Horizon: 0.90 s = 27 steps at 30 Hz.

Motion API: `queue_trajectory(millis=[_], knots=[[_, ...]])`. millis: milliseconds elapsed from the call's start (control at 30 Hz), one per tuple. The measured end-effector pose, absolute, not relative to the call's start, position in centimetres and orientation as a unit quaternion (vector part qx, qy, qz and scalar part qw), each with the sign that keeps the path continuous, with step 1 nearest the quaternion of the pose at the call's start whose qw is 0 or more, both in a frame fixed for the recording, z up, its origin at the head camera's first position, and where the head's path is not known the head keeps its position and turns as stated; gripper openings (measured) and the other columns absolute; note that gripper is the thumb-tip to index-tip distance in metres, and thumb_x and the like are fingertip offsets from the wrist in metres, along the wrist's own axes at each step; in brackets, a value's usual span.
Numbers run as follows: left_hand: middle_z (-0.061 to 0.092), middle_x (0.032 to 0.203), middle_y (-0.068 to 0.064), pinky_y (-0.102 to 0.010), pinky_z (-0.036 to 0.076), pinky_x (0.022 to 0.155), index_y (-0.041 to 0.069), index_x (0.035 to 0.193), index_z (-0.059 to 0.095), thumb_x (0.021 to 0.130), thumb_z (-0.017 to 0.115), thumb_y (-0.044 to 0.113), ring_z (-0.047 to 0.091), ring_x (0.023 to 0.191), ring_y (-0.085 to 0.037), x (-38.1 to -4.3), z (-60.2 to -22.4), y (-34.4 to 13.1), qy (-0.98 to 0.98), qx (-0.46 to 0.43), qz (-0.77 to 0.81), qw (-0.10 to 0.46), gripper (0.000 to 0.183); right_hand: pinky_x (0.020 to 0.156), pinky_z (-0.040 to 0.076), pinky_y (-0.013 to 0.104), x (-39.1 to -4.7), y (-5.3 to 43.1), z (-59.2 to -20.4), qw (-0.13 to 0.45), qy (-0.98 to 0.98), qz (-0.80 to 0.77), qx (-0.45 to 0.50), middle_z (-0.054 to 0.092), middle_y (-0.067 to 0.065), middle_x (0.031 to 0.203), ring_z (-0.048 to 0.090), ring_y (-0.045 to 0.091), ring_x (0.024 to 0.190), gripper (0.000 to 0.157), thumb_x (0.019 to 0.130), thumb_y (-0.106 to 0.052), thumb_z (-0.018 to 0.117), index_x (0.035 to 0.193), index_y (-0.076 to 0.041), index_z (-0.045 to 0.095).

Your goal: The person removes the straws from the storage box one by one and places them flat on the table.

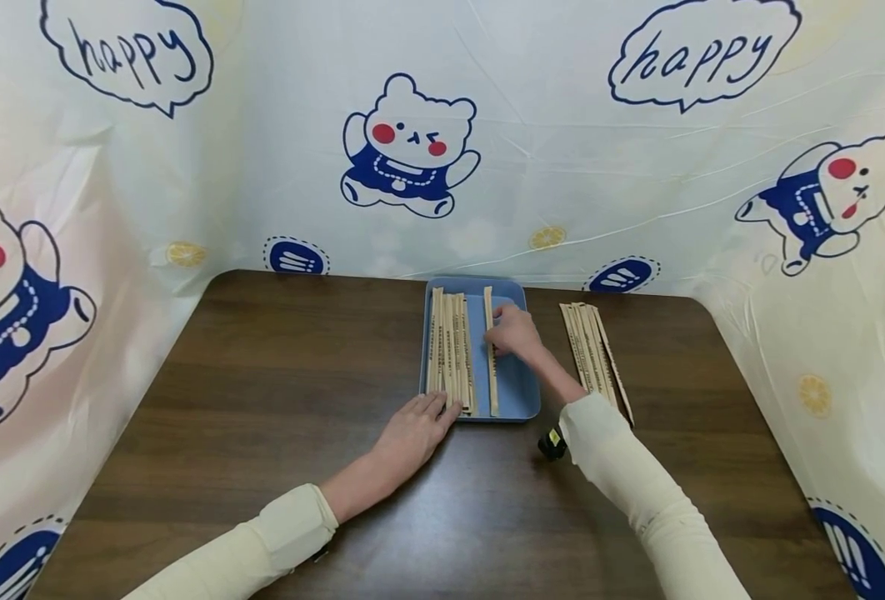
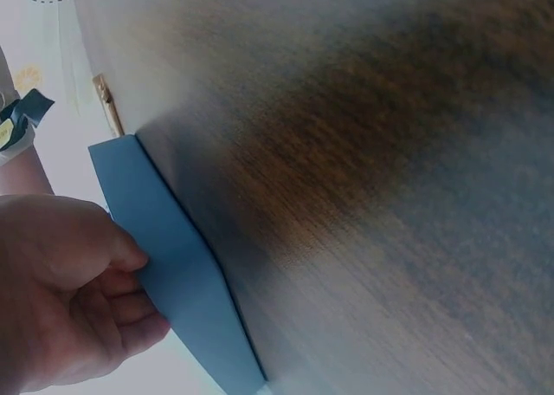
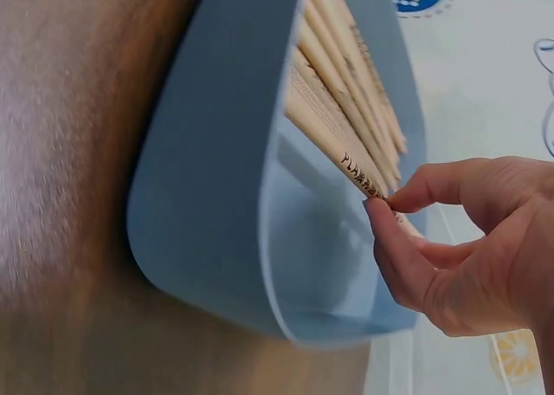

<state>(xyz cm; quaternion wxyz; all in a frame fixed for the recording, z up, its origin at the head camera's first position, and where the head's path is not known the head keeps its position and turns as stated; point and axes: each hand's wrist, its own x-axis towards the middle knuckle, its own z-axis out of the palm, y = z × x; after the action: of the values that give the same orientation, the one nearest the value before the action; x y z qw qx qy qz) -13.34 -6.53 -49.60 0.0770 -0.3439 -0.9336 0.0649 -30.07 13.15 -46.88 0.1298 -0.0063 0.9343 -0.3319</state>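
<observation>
A shallow blue tray [image 1: 521, 392] holds a row of paper-wrapped straws [image 1: 450, 350] along its left side. My right hand [image 1: 516, 332] reaches over the tray's right half, and thumb and forefinger pinch one wrapped straw [image 1: 492, 392] that lies lengthwise, apart from the row. Printed lettering shows on that straw's wrapper in the right wrist view, close to the pinching fingertips [image 3: 378, 209]. My left hand [image 1: 416, 429] holds the tray's front left corner. In the left wrist view its thumb and curled fingers lie at the tray's wall [image 2: 173, 248].
More wrapped straws [image 1: 591, 350] lie in a loose bundle on the brown table [image 1: 277, 375], right of the tray. A small black object [image 1: 552, 444] with a yellow patch shows by the right cuff. A printed cloth [image 1: 525, 167] hangs behind the table and along both sides.
</observation>
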Motion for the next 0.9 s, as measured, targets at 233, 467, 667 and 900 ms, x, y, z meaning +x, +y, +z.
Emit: queue_trajectory(millis=[233, 467, 667, 900], knots=[[0.053, 0.143, -0.015, -0.037, 0.043, 0.107, 0.011, 0.146, 0.051, 0.095, 0.067, 0.006, 0.051, 0.131, -0.027, -13.2, -49.4, -6.4, -0.936, -0.339, 0.082, 0.049, 0.054, 0.071, 0.060, 0.040, -30.3, 15.8, -45.2, 0.137, 0.915, -0.379, 0.034, 0.066, 0.022, 0.102, 0.070, 0.023, 0.069, 0.052, 0.087, -0.007, 0.065, 0.137, 0.001, 0.051], [0.054, 0.142, -0.015, -0.037, 0.043, 0.107, 0.010, 0.146, 0.052, 0.095, 0.067, 0.007, 0.052, 0.130, -0.027, -13.3, -49.5, -6.5, -0.935, -0.340, 0.080, 0.061, 0.053, 0.079, 0.059, 0.044, -30.0, 19.1, -43.5, 0.151, 0.891, -0.428, 0.026, 0.063, 0.026, 0.115, 0.071, 0.035, 0.087, 0.052, 0.092, -0.004, 0.061, 0.141, 0.004, 0.046], [0.056, 0.140, -0.017, -0.038, 0.044, 0.106, 0.009, 0.143, 0.054, 0.094, 0.067, 0.002, 0.054, 0.128, -0.029, -13.3, -49.6, -6.6, -0.934, -0.344, 0.066, 0.074, 0.052, 0.080, 0.059, 0.046, -29.6, 21.8, -43.0, 0.161, 0.908, -0.385, 0.019, 0.066, 0.025, 0.113, 0.070, 0.040, 0.090, 0.054, 0.092, -0.007, 0.059, 0.143, 0.003, 0.045], [0.057, 0.138, -0.017, -0.038, 0.046, 0.104, 0.009, 0.142, 0.056, 0.094, 0.068, 0.005, 0.055, 0.126, -0.029, -13.4, -49.8, -6.6, -0.932, -0.348, 0.058, 0.086, 0.050, 0.079, 0.059, 0.048, -29.2, 25.0, -44.0, 0.160, 0.923, -0.350, 0.024, 0.062, 0.030, 0.118, 0.071, 0.033, 0.080, 0.055, 0.091, -0.009, 0.060, 0.143, 0.003, 0.045]])
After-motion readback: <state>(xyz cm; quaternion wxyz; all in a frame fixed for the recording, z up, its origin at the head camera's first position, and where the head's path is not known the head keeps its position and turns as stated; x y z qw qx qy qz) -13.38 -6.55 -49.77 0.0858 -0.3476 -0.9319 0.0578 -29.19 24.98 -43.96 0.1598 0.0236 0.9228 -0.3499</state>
